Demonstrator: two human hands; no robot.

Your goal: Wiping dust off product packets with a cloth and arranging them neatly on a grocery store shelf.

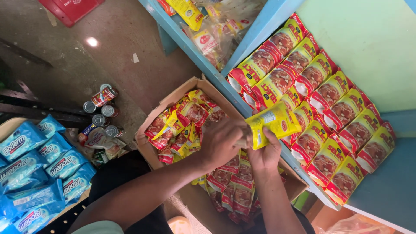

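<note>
My right hand grips a yellow and red snack packet, held by its lower edge just in front of the blue shelf. My left hand is closed on the same packet's left end, next to the right hand. Both hands hover over an open cardboard box filled with several more yellow and red packets. On the shelf to the right, rows of the same packets stand side by side, overlapping.
Several small tins stand on the concrete floor left of the box. Blue packets fill a tray at the far left. An upper shelf compartment holds loose yellow packets in clear plastic. A red object lies top left.
</note>
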